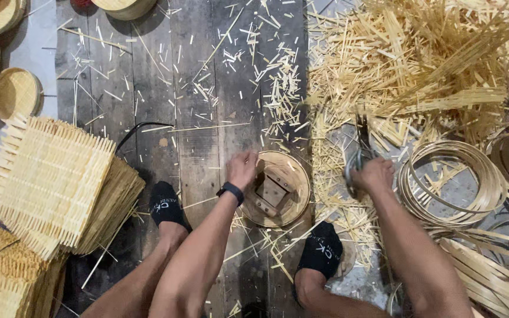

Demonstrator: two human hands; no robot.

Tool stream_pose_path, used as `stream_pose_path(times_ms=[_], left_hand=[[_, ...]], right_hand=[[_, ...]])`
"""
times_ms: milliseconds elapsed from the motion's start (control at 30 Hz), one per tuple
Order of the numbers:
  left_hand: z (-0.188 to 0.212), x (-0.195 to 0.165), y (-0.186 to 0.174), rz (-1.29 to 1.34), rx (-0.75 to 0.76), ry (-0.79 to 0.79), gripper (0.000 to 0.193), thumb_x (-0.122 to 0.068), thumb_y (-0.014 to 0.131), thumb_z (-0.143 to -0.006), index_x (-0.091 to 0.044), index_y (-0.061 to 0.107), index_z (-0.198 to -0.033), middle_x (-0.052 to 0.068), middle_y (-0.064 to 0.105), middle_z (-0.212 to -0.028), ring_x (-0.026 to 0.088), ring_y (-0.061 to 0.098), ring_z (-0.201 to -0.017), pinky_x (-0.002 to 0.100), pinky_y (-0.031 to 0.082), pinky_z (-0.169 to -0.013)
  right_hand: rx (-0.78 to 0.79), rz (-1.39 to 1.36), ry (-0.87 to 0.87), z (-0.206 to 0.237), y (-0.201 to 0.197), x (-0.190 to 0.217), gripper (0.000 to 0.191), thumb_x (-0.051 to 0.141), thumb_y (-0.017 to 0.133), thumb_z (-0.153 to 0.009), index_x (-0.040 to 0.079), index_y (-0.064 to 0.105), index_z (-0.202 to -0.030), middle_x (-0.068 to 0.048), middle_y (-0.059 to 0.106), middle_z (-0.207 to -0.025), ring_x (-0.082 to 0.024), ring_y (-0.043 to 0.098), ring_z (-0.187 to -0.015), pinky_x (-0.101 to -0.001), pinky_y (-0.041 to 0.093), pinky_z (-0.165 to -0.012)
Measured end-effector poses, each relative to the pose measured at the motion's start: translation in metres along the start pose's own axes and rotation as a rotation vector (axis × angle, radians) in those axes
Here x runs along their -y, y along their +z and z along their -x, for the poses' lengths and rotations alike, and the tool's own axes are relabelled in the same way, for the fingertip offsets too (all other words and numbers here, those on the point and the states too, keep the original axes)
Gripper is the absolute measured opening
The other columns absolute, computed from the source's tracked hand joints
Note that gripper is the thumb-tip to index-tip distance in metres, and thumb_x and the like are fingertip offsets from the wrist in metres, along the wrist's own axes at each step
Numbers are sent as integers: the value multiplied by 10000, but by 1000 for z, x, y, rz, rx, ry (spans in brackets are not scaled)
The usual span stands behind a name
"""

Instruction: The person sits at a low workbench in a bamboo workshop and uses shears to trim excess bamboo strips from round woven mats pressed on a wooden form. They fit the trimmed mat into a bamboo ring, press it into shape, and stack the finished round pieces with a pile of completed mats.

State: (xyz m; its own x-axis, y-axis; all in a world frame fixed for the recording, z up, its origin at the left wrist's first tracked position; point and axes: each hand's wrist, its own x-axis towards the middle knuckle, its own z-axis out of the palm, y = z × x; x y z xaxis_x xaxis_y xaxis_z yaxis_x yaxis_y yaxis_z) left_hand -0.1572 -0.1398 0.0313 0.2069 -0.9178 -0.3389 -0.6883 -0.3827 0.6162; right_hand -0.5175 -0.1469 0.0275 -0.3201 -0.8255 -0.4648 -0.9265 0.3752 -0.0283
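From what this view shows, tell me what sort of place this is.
Most likely a small bamboo-weaving workshop. Square woven mats sit stacked at one side, coiled bamboo hoops lie at the other, and cut strips and offcuts litter the plank floor. The left hand rests on a round tray.

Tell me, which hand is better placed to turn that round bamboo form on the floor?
The left hand, probably. It already rests on the rim of the round bamboo form, while the right hand is off to the side, closed around scissors over the bamboo scraps.
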Motion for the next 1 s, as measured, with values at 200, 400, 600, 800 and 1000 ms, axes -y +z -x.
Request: stream_pose_path(times_ms=[200,400,600,800,1000], left_hand=[[-29,-8,40,113,190,-118,350,-481,766,-764,-188,840,-940,84,812,-978,263,731,-961,388,444,-1046],[-25,-22,79,133,124,-13,305,-415,836,-768,-132,831,-880,89,826,-955,243,734,-938,337,515,-987],[-5,-24,64,449,129,-230,460,-449,820,-807,-156,701,-1141,151,736,-1213,244,711,-1077,341,517,-919],[36,40,8,93,148,-352,351,-280,787,-932,21,786,-1110,202,778,-979,273,750,-859,375,559,-768],[40,73,15,588,194,-498,327,-85,860,-778,40,761,-1063,92,786,-892,174,724,-752,342,592,-674]], right_hand=[[414,-717,-142,30,36,21,483,413,781,-824,54,703,-1138,-75,740,-960,-146,725,-778,-322,646,-707],[316,-879,-193,41,51,40,276,249,834,-846,-20,780,-873,-79,727,-722,-146,626,-604,-304,498,-567],[342,-832,-97,55,39,36,268,290,793,-889,40,773,-983,-57,731,-729,-142,628,-610,-314,501,-553],[692,-1183,25,93,50,11,274,192,744,-906,-53,740,-1027,-131,742,-851,-183,700,-684,-294,581,-594],[645,-1349,72,95,91,10,242,117,714,-908,-63,739,-1068,-106,766,-871,-179,724,-724,-305,620,-647]])
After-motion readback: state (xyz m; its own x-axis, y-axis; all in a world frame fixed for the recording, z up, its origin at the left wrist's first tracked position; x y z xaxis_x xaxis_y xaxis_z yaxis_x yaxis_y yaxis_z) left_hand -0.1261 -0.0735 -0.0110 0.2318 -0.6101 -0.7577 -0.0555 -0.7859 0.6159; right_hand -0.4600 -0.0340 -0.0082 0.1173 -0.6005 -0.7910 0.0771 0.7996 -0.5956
